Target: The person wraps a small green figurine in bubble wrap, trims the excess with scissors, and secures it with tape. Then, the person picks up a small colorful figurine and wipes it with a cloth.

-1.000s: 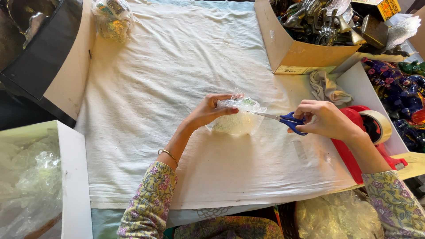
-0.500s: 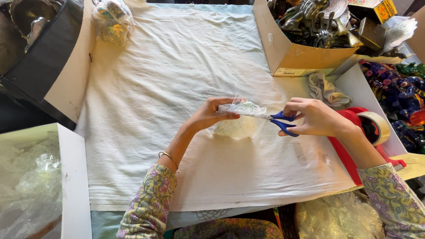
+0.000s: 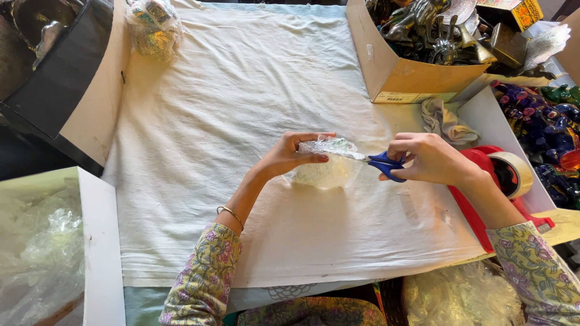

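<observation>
My left hand (image 3: 289, 156) grips a small bundle wrapped in clear bubble wrap (image 3: 326, 164), held just above the white cloth (image 3: 229, 121) that covers the table. My right hand (image 3: 430, 158) holds blue-handled scissors (image 3: 382, 164). Their blades point left into the top edge of the wrap, next to my left fingertips. Both sleeves are floral.
A red tape dispenser (image 3: 501, 181) lies right of my right hand. A cardboard box of metal objects (image 3: 423, 54) stands at the back right, with a crumpled rag (image 3: 446, 121) below it. A wrapped bundle (image 3: 152, 27) sits back left. Bubble wrap fills a white box (image 3: 42, 253) at left.
My right hand has moved the scissors left, and their blades now reach further into the wrap. My left hand has turned and lifted the bundle slightly.
</observation>
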